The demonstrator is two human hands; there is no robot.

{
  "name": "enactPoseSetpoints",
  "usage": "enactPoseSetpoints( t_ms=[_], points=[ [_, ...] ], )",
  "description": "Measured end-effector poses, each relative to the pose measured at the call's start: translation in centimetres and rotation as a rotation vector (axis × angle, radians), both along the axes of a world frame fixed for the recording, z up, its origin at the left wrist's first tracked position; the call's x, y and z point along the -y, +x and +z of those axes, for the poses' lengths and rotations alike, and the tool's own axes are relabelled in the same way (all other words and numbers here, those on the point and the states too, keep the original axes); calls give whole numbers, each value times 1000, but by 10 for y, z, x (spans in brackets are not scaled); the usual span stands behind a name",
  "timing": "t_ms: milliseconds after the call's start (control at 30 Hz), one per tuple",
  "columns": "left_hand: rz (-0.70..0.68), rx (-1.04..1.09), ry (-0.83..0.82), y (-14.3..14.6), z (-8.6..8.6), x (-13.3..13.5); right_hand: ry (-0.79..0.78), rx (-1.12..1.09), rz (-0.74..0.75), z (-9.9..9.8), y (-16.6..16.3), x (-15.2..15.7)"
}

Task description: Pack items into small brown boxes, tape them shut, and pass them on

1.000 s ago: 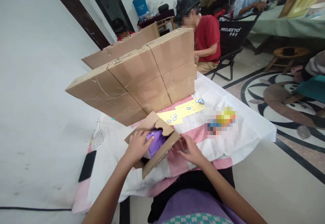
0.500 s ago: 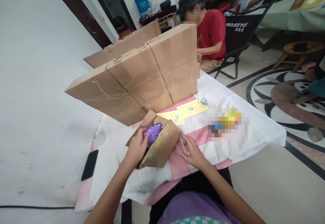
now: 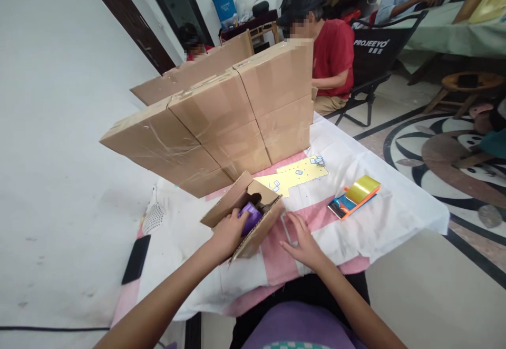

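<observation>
Purple and shiny, the pack [image 3: 252, 219] sits in the box [image 3: 264, 233] at the left hand [image 3: 229, 234], whose grip I cannot tell, so handle it gently and let the right hand [image 3: 302, 243], fingers open and empty, steady the box on the pink-and-white tabletop [image 3: 237, 283] near the white wall [image 3: 59, 127].

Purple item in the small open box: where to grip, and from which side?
Probably its exposed upper part, from above through the box opening. The purple item sits down inside the small open box, with cardboard rising on either side, so coming in sideways looks blocked. The left hand covers its left part; the underside is hidden, so I can't judge a grip there.
</observation>
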State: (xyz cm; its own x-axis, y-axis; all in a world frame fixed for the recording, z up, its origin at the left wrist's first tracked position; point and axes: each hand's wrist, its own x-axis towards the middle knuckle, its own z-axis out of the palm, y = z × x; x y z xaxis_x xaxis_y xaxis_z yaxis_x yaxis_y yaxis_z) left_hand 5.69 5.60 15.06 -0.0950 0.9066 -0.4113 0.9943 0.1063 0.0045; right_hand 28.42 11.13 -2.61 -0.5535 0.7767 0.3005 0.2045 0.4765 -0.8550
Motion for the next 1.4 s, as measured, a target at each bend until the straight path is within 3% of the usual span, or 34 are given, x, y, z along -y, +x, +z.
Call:
enactPoseSetpoints(
  t_ms=[100,267,433,533,667,767,833,967,1033,1200,1400],
  points=[
    [-32,184,-2,0,-3,0,-10,-87,37,17,-8,-22],
    [39,419,116,-6,4,-3,-38,-210,264,41,-30,-69],
    [194,572,312,-24,15,-12,-73,-322,204,29,-42,-77],
    [162,624,361,-30,18,-14,-26,-375,166,16,-43,-70],
    [64,574,469,-35,25,-10,-8,-360,124,4,-40,-64],
    [70,566,509,-44,35,-12,50,-385,145,2,-39,-64],
    [121,578,445,-54,40,-17,89,-386,183,4,-40,-64],
    [112,633,140,-72,44,-27,150,-356,260,14,-42,-63],
    [81,609,66,-75,41,-28,165,-370,272,18,-43,-63],
    [104,365,56,-66,26,-23,147,-388,279,20,-43,-63],
    [-24,209,188,-45,6,-17,143,-389,273,21,-43,-62]
  ],
)
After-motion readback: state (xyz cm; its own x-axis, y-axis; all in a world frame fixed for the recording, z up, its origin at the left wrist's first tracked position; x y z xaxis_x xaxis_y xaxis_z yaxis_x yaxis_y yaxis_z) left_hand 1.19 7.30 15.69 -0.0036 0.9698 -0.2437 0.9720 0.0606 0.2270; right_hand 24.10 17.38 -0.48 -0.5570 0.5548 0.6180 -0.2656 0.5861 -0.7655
